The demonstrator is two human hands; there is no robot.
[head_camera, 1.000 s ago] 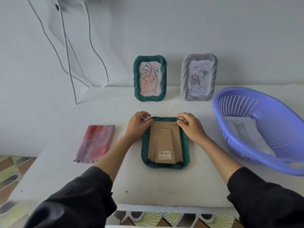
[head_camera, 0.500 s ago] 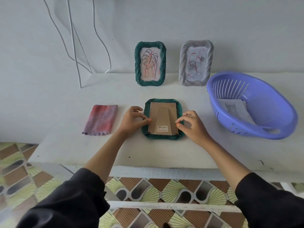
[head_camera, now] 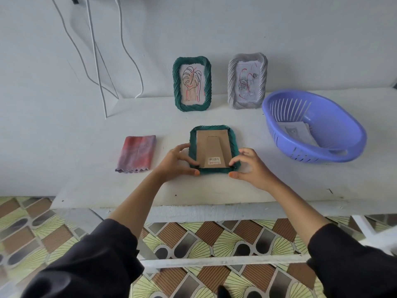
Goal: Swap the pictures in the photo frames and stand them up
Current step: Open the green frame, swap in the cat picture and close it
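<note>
Face-down green photo frame [head_camera: 211,127] lies flat on the white table [head_camera: 214,191], mid-table, near the front edge. Its brown cardboard backing [head_camera: 211,143] faces up, with the stand flap flat and a barcode sticker [head_camera: 214,161] at the near end.

Left hand [head_camera: 174,162] grips the near-left corner, thumb on the near rim and fingers curled against the left side. Right hand [head_camera: 254,168] holds the near-right corner in a narrow pinch, fingertips on the rim and thumb at the near edge.

Against the back wall stand a second green frame [head_camera: 177,87] with a leaf drawing and, just right of it, a grey frame [head_camera: 232,82]. The purple basket [head_camera: 335,125] at right holds a paper picture [head_camera: 297,132]. A folded red-purple cloth [head_camera: 136,153] lies to the left.
</note>
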